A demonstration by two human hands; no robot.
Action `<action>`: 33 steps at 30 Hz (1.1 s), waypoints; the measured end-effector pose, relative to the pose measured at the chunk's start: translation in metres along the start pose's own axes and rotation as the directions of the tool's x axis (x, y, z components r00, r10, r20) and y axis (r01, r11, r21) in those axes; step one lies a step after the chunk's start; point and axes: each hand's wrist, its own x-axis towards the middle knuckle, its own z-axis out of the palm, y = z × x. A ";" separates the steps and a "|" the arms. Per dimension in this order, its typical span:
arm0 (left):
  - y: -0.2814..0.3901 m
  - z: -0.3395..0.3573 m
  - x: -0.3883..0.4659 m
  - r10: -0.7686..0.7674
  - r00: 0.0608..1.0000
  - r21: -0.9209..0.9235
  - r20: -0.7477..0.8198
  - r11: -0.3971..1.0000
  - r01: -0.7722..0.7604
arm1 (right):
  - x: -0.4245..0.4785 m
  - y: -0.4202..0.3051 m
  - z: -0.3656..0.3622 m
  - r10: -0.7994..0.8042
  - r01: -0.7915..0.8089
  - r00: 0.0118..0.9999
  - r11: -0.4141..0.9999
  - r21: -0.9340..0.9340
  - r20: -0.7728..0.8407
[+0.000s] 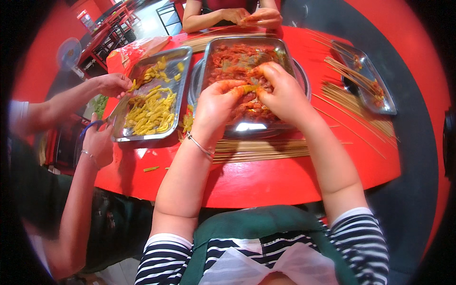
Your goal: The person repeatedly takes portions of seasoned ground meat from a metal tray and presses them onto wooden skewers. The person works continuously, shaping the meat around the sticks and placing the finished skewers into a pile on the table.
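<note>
My left hand (218,103) pinches a yellow-green pickled pepper (250,88) between thumb and fingertips. Opposite it, my right hand (283,94) has its fingers curled around a small piece of reddish meat (264,84), partly hidden by the fingers, close against the pepper. Red sauce coats the fingertips of both hands. They are held over a deep metal tray (249,127) of red marinated meat strips (231,53). Bamboo skewers (260,149) lie in a flat row on the red table (263,185) before me, under my forearms.
At left, a co-worker's hands hold a pepper and blue-handled scissors (91,126) by a metal tray (181,76) of yellow peppers (149,114). Another person's hands (262,17) work opposite. At right, loaded skewers (376,91) rest on a smaller tray (389,105) beside more bamboo skewers (356,110).
</note>
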 end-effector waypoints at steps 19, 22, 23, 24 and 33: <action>-0.001 0.000 -0.006 0.038 0.985 0.022 0.171 0.999 -0.043 | -0.003 -0.003 0.002 0.088 -0.093 0.996 0.979 0.179 0.033; -0.001 -0.001 -0.005 0.037 0.992 0.112 0.118 0.992 -0.051 | -0.003 -0.002 0.004 0.169 -0.178 0.984 0.946 0.271 0.056; -0.001 -0.001 -0.005 0.032 0.995 0.121 0.100 0.992 -0.044 | -0.002 -0.003 0.004 0.189 -0.200 0.980 0.935 0.294 0.066; 0.001 0.000 -0.005 0.027 0.996 0.080 0.089 0.996 -0.034 | -0.002 -0.005 0.004 0.121 -0.124 0.992 0.967 0.222 0.030; -0.006 -0.008 0.003 -0.013 0.997 0.023 0.079 1.000 0.011 | -0.005 -0.015 0.006 -0.432 0.419 0.902 0.857 -0.301 0.026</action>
